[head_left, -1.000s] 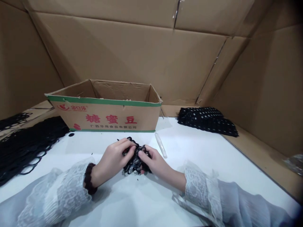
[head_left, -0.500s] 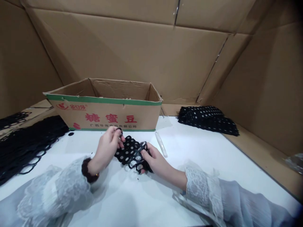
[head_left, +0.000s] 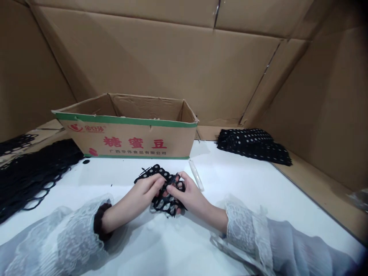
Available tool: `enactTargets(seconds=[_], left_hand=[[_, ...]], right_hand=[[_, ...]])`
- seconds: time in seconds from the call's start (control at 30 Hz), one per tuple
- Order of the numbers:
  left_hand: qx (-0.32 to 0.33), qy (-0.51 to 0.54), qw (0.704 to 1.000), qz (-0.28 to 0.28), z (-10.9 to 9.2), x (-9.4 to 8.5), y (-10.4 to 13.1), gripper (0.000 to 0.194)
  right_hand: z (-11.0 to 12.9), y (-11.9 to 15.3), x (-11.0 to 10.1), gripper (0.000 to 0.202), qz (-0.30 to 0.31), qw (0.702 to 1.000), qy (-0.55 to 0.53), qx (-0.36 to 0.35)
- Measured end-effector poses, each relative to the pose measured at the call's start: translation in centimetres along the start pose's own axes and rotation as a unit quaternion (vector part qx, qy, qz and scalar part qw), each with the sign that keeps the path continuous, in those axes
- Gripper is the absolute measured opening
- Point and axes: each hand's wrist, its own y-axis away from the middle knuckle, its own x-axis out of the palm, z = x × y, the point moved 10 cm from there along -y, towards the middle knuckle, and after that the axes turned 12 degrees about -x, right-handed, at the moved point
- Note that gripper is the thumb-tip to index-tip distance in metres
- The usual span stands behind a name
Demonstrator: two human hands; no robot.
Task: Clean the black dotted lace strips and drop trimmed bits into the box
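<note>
A small piece of black fabric (head_left: 165,206) with round pale spots, some of them plainly open holes, lies bunched on the white tabletop (head_left: 138,245). From the left, my left hand (head_left: 145,191) pinches its middle between thumb and fingers. My right hand (head_left: 194,197) is closed on the right end, with part of the fabric wrapped in its fingers. The two thumbs almost meet over the piece. Fingertips of both hands are partly hidden by the folds.
An open cardboard box (head_left: 126,138) with a green rim stands behind my hands. Black looped strips (head_left: 37,172) are heaped at left. Folded dotted black fabric (head_left: 253,147) lies at back right. A translucent tube-like item (head_left: 196,176) is near my right hand. Cardboard walls (head_left: 161,61) surround the table.
My left hand, which held a small black loop apart from the fabric, has moved right and down onto the piece. The loop no longer shows. My right hand keeps its hold.
</note>
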Motion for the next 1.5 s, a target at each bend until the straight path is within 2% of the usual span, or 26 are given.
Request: enactTargets(seconds=[0.13,0.2,0.23,0.33,0.4,0.47,0.6,0.73,0.83,1.0,1.07,1.17,1.4,1.5], left_hand=[[-0.003,0.069,0.997,0.046,0.3,0.7,-0.3,0.024],[-0.023,0.134,0.989,0.060,1.0,0.2,-1.1,0.024],[-0.041,0.163,0.985,0.048,1.7,-0.6,-1.6,0.025],[-0.084,0.178,0.977,-0.085,4.1,-4.5,-2.6,0.027],[-0.075,0.141,0.975,-0.152,4.5,-6.2,-2.4,0.027],[-0.053,0.091,0.985,-0.136,3.9,-5.6,-2.0,0.026],[-0.021,0.007,0.998,-0.054,1.9,-2.4,-0.5,0.025],[-0.010,-0.034,0.999,-0.033,0.7,-0.9,0.5,0.030],[-0.011,-0.043,0.998,-0.049,0.7,-1.0,0.6,0.028],[0.004,-0.043,0.991,-0.129,0.5,-2.6,1.1,0.026],[0.023,-0.058,0.988,-0.142,0.1,-2.6,1.4,0.025],[0.044,-0.071,0.990,-0.113,-0.4,-1.7,1.7,0.023],[0.026,-0.054,0.997,-0.045,-0.2,-0.5,1.6,0.021],[0.019,-0.040,0.998,-0.055,0.1,-1.0,1.1,0.024]], right_hand=[[0.0,0.1,-0.1,0.033,-0.013,1.000,0.003,0.005],[-0.2,0.0,0.1,0.031,-0.007,1.000,-0.003,0.007],[-0.4,0.0,0.1,0.030,-0.007,1.000,-0.007,0.008],[-0.8,-0.2,-0.1,0.025,-0.018,0.999,-0.032,0.012],[-1.0,-0.3,-0.2,0.022,-0.022,0.998,-0.051,0.017],[-1.1,-0.3,-0.3,0.020,-0.027,0.998,-0.054,0.021],[-0.9,-0.3,-0.5,0.023,-0.040,0.998,-0.047,0.019],[-0.9,-0.2,-0.4,0.025,-0.039,0.998,-0.053,0.021],[-0.9,-0.2,-0.2,0.025,-0.031,0.997,-0.065,0.025],[-0.9,0.0,-0.1,0.023,-0.035,0.994,-0.093,0.052],[-0.7,0.0,0.0,0.025,-0.032,0.994,-0.098,0.046],[-0.4,0.0,0.3,0.028,-0.019,0.994,-0.106,0.031],[-0.4,0.2,0.3,0.032,-0.012,0.995,-0.100,0.014],[-0.5,0.0,0.2,0.031,-0.012,0.995,-0.095,0.006]])
